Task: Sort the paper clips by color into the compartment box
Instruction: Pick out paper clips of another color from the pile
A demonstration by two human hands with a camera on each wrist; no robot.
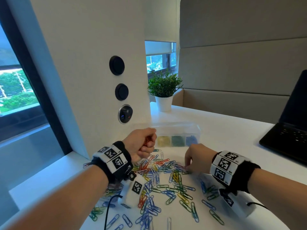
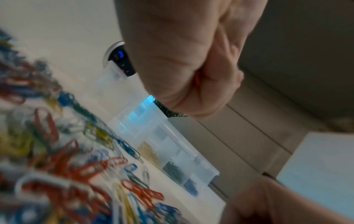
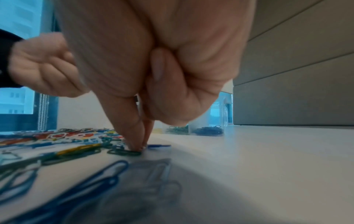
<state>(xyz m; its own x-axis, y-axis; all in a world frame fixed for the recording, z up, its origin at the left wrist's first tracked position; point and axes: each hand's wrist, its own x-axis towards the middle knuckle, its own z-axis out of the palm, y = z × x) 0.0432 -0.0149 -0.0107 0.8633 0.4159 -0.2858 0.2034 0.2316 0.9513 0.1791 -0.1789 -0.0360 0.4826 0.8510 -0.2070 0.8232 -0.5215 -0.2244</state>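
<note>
left hand [image 1: 144, 143] fists red clips [image 2: 197, 78]; only right wrist view shows right fingers [image 3: 134, 121] pinching green clip [image 3: 124, 152].

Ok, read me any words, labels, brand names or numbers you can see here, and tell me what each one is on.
No readable words or numbers.
Wrist bands: black-and-white square code patterns; tiny marks beside them too small to read.
Laptop: keys too blurred.
Compartment box: no label.
Wall socket: no legible marking.

Left hand [image 1: 146, 143] contents: mostly hidden by curled fingers, only an orange-red sliver shows.
Compartment box [image 1: 181, 130] left end: behind left hand.
Laptop [image 1: 289, 130]: cut off at edge.
</note>
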